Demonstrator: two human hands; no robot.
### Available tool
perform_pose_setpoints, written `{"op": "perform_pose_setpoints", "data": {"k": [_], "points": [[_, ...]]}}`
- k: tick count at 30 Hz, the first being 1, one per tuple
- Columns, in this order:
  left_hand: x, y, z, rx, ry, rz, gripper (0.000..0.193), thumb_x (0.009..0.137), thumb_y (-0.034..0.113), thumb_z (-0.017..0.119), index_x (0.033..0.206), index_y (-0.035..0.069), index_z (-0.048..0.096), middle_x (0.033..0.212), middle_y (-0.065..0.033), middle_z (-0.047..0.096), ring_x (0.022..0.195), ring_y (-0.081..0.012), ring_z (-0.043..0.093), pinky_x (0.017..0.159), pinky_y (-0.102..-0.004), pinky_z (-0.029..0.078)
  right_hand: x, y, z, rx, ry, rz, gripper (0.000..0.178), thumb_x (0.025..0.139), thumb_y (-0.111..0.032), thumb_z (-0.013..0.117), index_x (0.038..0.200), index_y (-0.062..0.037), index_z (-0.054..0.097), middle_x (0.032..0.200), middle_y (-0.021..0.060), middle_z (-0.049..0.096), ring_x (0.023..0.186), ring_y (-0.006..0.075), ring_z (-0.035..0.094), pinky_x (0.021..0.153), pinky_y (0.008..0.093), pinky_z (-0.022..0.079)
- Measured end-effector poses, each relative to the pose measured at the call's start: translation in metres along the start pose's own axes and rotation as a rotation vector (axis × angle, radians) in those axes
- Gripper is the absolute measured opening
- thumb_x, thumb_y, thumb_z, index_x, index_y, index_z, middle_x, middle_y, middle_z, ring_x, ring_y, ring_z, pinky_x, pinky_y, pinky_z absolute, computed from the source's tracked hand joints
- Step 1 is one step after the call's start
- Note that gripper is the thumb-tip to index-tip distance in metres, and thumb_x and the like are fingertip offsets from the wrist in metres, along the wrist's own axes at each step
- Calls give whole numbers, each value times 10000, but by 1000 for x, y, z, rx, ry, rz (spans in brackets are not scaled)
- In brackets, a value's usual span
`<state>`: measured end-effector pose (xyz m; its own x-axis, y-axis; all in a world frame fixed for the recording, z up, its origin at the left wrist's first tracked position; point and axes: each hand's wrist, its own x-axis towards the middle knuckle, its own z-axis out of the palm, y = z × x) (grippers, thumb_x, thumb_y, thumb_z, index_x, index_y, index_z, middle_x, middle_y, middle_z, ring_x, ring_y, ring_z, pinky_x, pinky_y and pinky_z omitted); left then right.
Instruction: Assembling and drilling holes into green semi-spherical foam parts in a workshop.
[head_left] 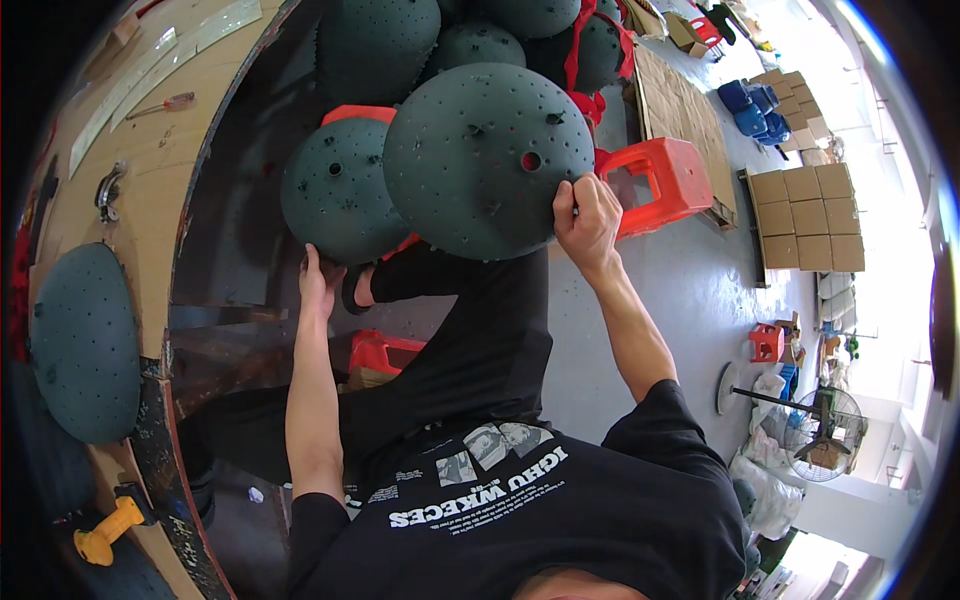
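A large dark green dome (480, 150), dotted with small holes and short stubs, is in front of me with one bigger round hole near its right side. My right hand (588, 222) is closed on its lower right edge, fingers curled. Partly behind it on the left is a smaller-looking dome (338, 190) of the same kind, with a round hole in its middle. My left hand (320, 283) grips the lower edge of this second dome, thumb against its surface; some of its fingers are hidden.
On the workbench (160, 130) at left lie another dome (88, 340), a screwdriver (178, 101), a metal clamp (108, 190) and a yellow power tool (110, 528). More domes (378, 45) are piled ahead. A red stool (665, 185), stacked cartons (808, 218) and a fan (825, 432) stand right.
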<state>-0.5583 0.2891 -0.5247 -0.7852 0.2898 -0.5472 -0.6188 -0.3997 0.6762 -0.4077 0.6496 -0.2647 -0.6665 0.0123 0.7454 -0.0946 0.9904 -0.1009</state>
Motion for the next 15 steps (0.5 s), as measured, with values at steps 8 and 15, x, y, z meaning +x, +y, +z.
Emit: {"op": "perform_pose_setpoints", "data": {"k": [8,15], "points": [[2,-8,2,0,-51,-21,699,966,514,598,1499,160,315,1362,-84,518,1152,-242,584,915,-432,486,-15,2,-7,18,-30,14,347,851,-38,659,648,-56,378,611,112,401,508,308,434,498,402,368],[13,10,53,147,-46,116,667,967,341,659,1503,151,309,1331,-85,519,1153,-245,553,924,-421,492,-27,4,-14,21,-65,22,346,858,-44,656,656,-51,376,620,110,395,512,298,427,499,400,363]]}}
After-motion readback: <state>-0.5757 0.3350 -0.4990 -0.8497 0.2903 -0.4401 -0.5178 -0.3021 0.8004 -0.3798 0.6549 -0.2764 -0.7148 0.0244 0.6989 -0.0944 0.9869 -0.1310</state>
